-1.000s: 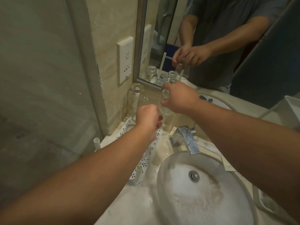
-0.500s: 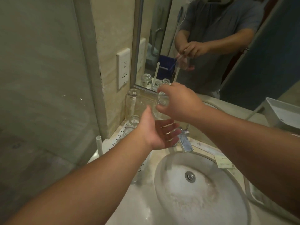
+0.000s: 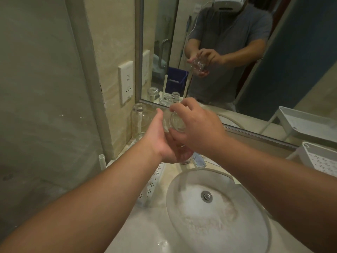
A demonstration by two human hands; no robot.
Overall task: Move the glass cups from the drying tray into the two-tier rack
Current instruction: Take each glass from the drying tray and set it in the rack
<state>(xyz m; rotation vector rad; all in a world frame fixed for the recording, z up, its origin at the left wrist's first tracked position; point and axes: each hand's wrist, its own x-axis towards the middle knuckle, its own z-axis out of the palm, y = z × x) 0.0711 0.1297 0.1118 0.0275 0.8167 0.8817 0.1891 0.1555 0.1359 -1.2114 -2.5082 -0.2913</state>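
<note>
Both of my hands are meeting on one glass cup (image 3: 174,121) above the desk (image 3: 116,234), between the drying tray (image 3: 152,181) and the mirror (image 3: 228,52). My right hand (image 3: 198,128) is gripping the cup from above with curled fingers, while my left hand (image 3: 160,141) is cupping it from below, palm up, thumb against its side. More glass cups (image 3: 138,117) are standing upside down on the tray behind my left wrist, partly hidden by it. The washbasin (image 3: 215,212) is sitting below my arms, and the white two-tier rack (image 3: 319,157) is standing well apart at the right edge.
</note>
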